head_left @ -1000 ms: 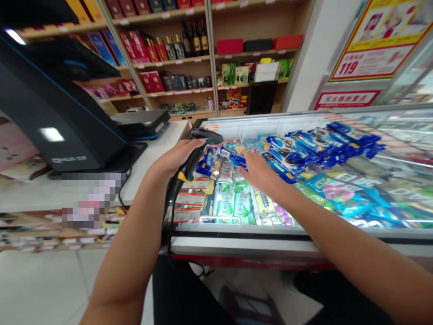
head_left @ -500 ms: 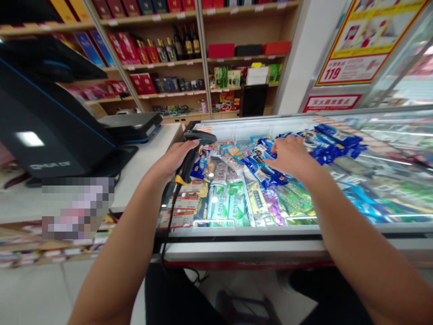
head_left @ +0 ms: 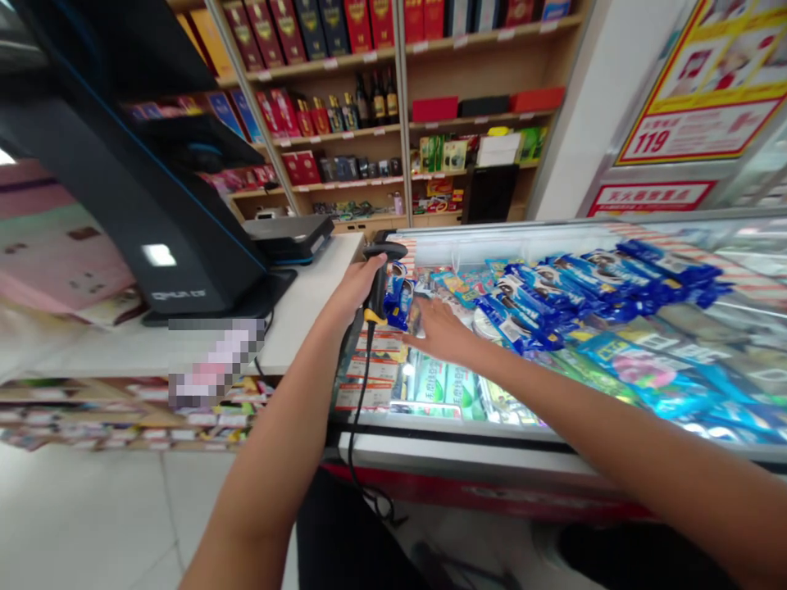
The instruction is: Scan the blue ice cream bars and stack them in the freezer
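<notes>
My left hand [head_left: 357,287] is closed around the handle of a black barcode scanner [head_left: 377,288] with a yellow tip, its cable hanging down over the freezer's front edge. Just right of the scanner is a blue snack packet [head_left: 399,299] at the freezer's left end. Close beside that packet, my right hand [head_left: 441,329] reaches across with thumb and fingers apart; it seems to hold nothing, and whether it touches the packet I cannot tell. A row of blue ice cream packets [head_left: 553,291] lies further right on the glass top. Green-and-white packs [head_left: 443,381] show beneath my right wrist.
On the left counter [head_left: 301,315] stand a black checkout terminal [head_left: 184,246] and a dark scale [head_left: 295,238]. Shelves [head_left: 344,131] of boxes and bottles line the back. A pillar bears a sign [head_left: 655,197]. The chest freezer's front rim [head_left: 492,455] crosses before my legs.
My right hand has moved left, from the row of blue packets to the packet near the scanner. The scanner stays in my left hand. The view has turned left.
</notes>
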`<state>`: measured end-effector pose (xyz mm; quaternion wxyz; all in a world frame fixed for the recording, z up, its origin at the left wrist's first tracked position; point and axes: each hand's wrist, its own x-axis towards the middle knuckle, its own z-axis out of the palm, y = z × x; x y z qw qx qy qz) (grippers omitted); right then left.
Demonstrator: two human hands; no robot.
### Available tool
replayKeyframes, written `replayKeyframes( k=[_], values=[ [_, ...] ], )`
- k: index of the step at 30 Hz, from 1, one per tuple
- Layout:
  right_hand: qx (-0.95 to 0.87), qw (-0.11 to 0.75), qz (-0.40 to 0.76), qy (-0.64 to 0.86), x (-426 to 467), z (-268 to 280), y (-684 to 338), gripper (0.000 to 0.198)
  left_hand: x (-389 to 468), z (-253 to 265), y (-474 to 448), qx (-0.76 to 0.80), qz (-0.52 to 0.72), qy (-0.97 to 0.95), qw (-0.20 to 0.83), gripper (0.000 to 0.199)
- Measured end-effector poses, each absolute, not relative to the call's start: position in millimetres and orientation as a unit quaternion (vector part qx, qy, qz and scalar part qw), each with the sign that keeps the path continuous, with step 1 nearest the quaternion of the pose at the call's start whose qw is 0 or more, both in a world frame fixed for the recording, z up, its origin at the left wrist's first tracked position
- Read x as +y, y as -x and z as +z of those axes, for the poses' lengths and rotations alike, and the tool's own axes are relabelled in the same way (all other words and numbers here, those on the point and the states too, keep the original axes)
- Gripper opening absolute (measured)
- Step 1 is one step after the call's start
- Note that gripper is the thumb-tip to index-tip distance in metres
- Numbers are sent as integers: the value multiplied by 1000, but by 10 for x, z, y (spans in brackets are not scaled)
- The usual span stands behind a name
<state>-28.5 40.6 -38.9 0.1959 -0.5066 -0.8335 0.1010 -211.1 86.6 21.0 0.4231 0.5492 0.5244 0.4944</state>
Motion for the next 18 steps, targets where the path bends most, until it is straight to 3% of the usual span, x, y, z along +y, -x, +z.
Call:
replayKeyframes(
  k=[3,9,18],
  values=[
    [-797,186,107,564,480,-391,521,94,932,128,2126,524,506,-541,420,43],
    [-804,180,41,566,653,-415,637,69,972,14,2135,535,465,-575,408,44],
    [-831,153,33,534,500,-401,162,54,954,-39,2026,541,432,-593,411,37]
  ],
)
